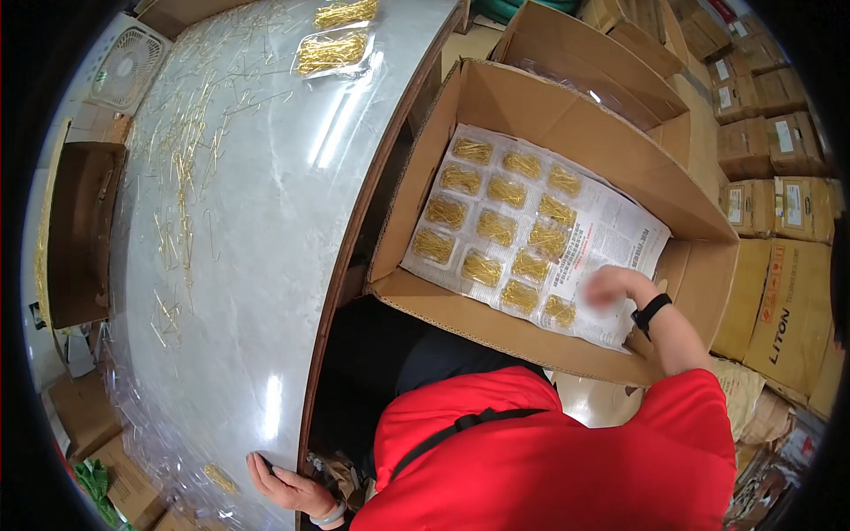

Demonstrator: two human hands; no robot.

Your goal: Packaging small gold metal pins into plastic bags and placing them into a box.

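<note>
I am seeing the right hand (609,288), blurred, hovering over the newspaper sheet (611,239) inside the open cardboard box (567,115) at right centre; I cannot tell its grip. The left hand (288,485) is lying spread flat on the marble table edge (266,265), at bottom left. Small bags of gold pins (496,227) are lying in rows on the sheet.

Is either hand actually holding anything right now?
Nothing clearly. The left hand rests flat on the table edge; the right hand, blurred, hovers over the newspaper in the box.

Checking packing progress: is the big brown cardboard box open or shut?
Open: the big brown cardboard box has flaps spread, showing small clear packets of gold pins inside.
</note>
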